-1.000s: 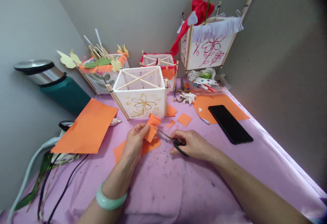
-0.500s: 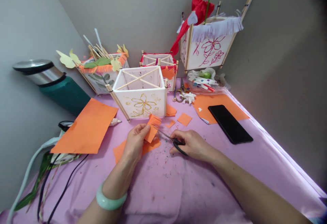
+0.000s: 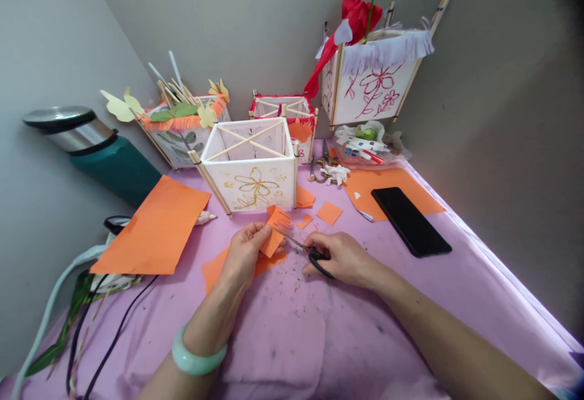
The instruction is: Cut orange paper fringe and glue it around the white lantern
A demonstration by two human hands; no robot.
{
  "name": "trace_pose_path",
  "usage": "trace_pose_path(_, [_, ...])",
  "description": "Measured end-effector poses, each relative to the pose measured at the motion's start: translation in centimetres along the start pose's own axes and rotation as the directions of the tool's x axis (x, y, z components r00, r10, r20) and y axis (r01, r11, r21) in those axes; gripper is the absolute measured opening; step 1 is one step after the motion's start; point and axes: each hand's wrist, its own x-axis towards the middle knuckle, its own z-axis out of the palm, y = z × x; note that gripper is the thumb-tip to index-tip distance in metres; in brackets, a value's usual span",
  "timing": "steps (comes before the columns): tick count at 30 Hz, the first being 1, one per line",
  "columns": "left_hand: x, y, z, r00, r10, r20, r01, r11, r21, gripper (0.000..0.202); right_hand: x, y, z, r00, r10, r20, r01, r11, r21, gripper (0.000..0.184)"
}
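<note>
Bottle [image 3: 114, 165] far left, orange sheet [image 3: 157, 229] beside it on the worktop [image 3: 292, 333]. Our left hand [image 3: 244, 251] has its grip pinched on the fringed strip [image 3: 274, 242], just in front of the white box [image 3: 255, 187]. Scissors [image 3: 316, 256] reach the strip's right edge, handles in our right hand's [image 3: 341, 258] grip. Phone [image 3: 410, 222] farther right.

the left hand [image 3: 245, 249] and fringed orange paper [image 3: 274, 243] have shifted slightly right, seemingly farther onto the scissors [image 3: 316, 256].
</note>
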Motion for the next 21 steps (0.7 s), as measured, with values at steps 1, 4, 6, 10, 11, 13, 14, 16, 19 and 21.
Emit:
trace_pose_path(1, [0.0, 0.0, 0.0, 1.0, -0.003, -0.004, 0.003, 1.0, -0.002, 0.031, 0.02, -0.02, 0.01, 1.0, 0.0, -0.001, 0.0, 1.0, -0.002, 0.032])
trace_pose_path(4, [-0.03, 0.0, -0.02, 1.0, -0.008, -0.005, 0.008, 1.0, 0.003, 0.032, 0.1, -0.03, 0.03, 1.0, 0.0, -0.004, 0.0, 1.0, 0.001, 0.031])
trace_pose_path(6, [-0.03, -0.01, -0.04, 1.0, -0.007, -0.004, 0.007, 1.0, 0.004, 0.032, 0.14, 0.0, 0.05, 1.0, 0.001, -0.01, -0.001, 1.0, 0.003, 0.031])
trace_pose_path(10, [0.06, -0.07, -0.08, 1.0, -0.006, 0.004, 0.006, 1.0, 0.011, 0.029, 0.16, 0.15, 0.1, 1.0, 0.004, -0.015, -0.004, 1.0, 0.004, 0.033])
trace_pose_path(11, [0.07, -0.08, -0.08, 1.0, -0.009, 0.01, 0.009, 1.0, 0.014, 0.028, 0.15, 0.18, 0.11, 1.0, 0.0, -0.015, 0.0, 1.0, 0.006, 0.033])
trace_pose_path(13, [0.07, -0.1, -0.06, 1.0, -0.016, 0.019, 0.016, 1.0, 0.019, 0.028, 0.1, 0.22, 0.13, 1.0, -0.01, -0.016, 0.01, 1.0, 0.005, 0.032])
trace_pose_path(14, [0.05, -0.1, -0.05, 1.0, -0.019, 0.021, 0.018, 1.0, 0.02, 0.029, 0.08, 0.22, 0.14, 1.0, -0.013, -0.018, 0.013, 1.0, 0.003, 0.032])
trace_pose_path(16, [0.01, -0.09, 0.0, 1.0, -0.021, 0.022, 0.021, 1.0, 0.02, 0.03, 0.04, 0.18, 0.14, 1.0, -0.011, -0.019, 0.011, 1.0, -0.003, 0.032])
trace_pose_path(19, [-0.01, -0.1, 0.07, 0.999, -0.021, 0.03, 0.02, 1.0, 0.016, 0.031, 0.05, 0.12, 0.15, 1.0, -0.002, -0.017, 0.001, 1.0, -0.005, 0.032])
trace_pose_path(21, [0.03, -0.12, 0.08, 0.999, -0.02, 0.031, 0.02, 1.0, 0.008, 0.031, 0.08, 0.11, 0.16, 1.0, -0.002, -0.016, 0.002, 1.0, -0.003, 0.032])
